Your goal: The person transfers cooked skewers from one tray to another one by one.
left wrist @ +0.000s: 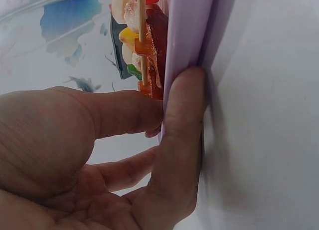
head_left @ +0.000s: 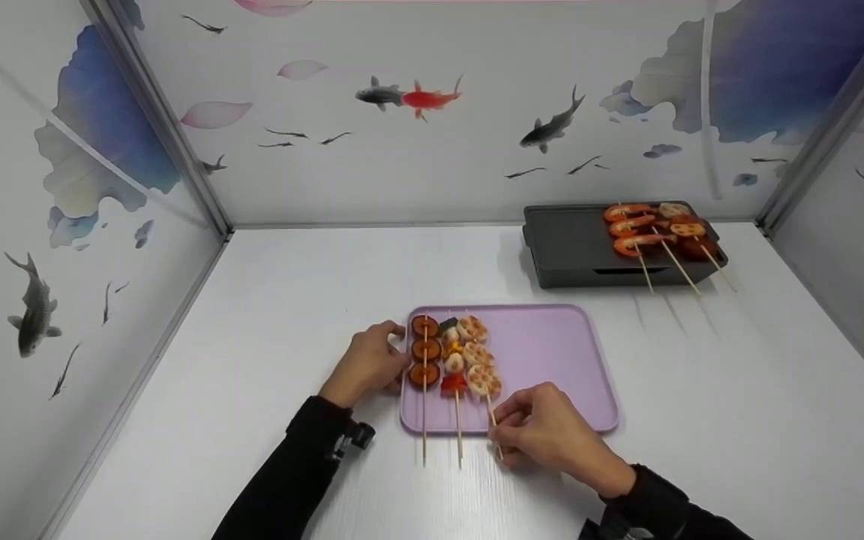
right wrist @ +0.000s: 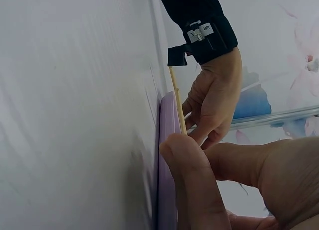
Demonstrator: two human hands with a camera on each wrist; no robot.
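A lilac tray point(head_left: 544, 360) lies on the table with three skewers side by side on its left part. Leftmost is a skewer of brown round slices point(head_left: 417, 350); beside it lies a mixed skewer point(head_left: 454, 386) with red, yellow, white and green pieces. The third is a lotus root skewer point(head_left: 484, 381). My left hand point(head_left: 370, 361) grips the tray's left rim, the thumb above and a finger point(left wrist: 185, 110) along the outer side. Near the tray's front edge my right hand point(head_left: 548, 431) pinches the lotus root skewer's stick between thumb and fingers.
A dark grey grill point(head_left: 563, 244) stands at the back right. On its right side lie shrimp skewers point(head_left: 631, 225) and other skewers, their sticks jutting over the front edge. Printed wall panels point(head_left: 432, 165) enclose the white table point(head_left: 312, 277) at the back and sides.
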